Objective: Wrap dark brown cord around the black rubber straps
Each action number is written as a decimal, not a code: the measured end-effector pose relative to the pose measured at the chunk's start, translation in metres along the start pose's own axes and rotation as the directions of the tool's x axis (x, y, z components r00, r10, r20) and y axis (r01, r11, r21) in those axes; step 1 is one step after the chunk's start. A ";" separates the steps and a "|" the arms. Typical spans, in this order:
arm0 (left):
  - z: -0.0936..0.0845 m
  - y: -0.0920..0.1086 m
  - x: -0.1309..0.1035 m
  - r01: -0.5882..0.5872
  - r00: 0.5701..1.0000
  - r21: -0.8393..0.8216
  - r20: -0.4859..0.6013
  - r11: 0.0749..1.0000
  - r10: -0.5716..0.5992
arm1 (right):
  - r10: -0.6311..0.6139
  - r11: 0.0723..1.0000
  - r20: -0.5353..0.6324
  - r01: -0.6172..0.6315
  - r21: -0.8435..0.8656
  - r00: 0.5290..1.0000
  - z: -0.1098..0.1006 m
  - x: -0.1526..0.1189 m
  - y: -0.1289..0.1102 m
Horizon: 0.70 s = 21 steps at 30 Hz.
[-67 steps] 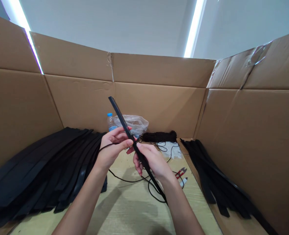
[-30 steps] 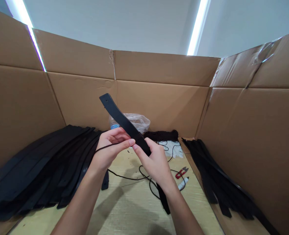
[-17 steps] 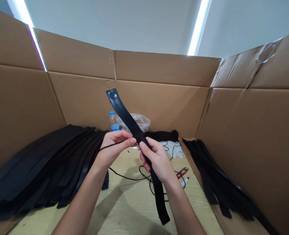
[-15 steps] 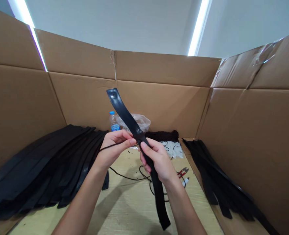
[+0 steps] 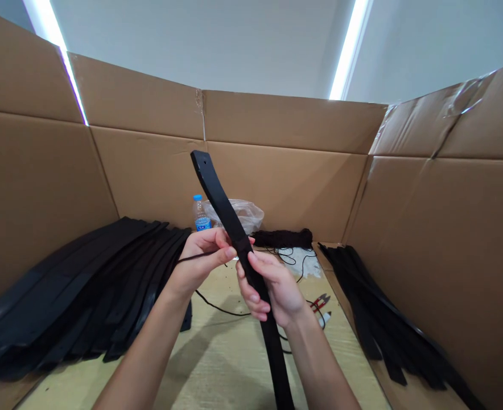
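A long, slightly curved black strip point(image 5: 219, 199) with a small hole near its top end slants across the middle of the view. My right hand point(image 5: 275, 285) is closed around it just below the middle. Thin dark cord is wrapped in a narrow band point(image 5: 242, 246) around the strip, right above that hand. My left hand point(image 5: 204, 253) pinches the dark cord point(image 5: 194, 257) between thumb and fingers, close against the strip's left side. More cord point(image 5: 221, 311) trails down onto the table and passes behind the strip.
Many black strips point(image 5: 89, 285) lie piled at left, others point(image 5: 375, 307) at right. At the back stand a water bottle point(image 5: 201, 213), a clear plastic bag point(image 5: 247, 213) and a dark cord bundle point(image 5: 283, 238). Red snips point(image 5: 320, 302) and a white tube point(image 5: 325, 319) lie right. Cardboard walls point(image 5: 285, 182) enclose the table.
The strip has turned about its long axis, showing its edge at the top instead of its broad inner face. My right fingers have shifted around it; my left hand still pinches the cord.
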State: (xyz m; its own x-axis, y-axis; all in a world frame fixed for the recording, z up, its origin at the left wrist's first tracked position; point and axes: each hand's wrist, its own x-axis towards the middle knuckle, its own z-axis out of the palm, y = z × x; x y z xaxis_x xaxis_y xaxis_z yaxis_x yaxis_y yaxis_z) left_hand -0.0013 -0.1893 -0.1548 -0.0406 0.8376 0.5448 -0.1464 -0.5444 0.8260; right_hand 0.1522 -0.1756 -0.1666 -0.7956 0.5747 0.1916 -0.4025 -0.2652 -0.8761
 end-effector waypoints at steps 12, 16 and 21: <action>0.004 0.002 -0.001 -0.009 0.948 0.109 -0.315 0.994 0.043 | -0.231 0.917 -0.198 0.145 -0.371 0.953 0.001 0.015 0.015; 0.008 0.004 -0.003 -0.061 0.930 0.221 -0.343 0.973 0.136 | -0.450 0.723 -0.212 0.215 -0.656 0.867 0.001 0.016 0.020; 0.010 0.006 -0.004 -0.050 0.937 0.225 -0.328 0.973 0.124 | -0.539 0.557 -0.156 0.212 -0.803 0.828 -0.001 0.012 0.015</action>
State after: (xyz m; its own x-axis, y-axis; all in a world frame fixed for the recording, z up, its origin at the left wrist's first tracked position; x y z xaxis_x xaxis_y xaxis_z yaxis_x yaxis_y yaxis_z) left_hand 0.0083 -0.1961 -0.1510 -0.3802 0.7320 0.5653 0.0819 -0.5822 0.8089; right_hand 0.1364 -0.1720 -0.1778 -0.3711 0.7395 0.5617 -0.0293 0.5952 -0.8030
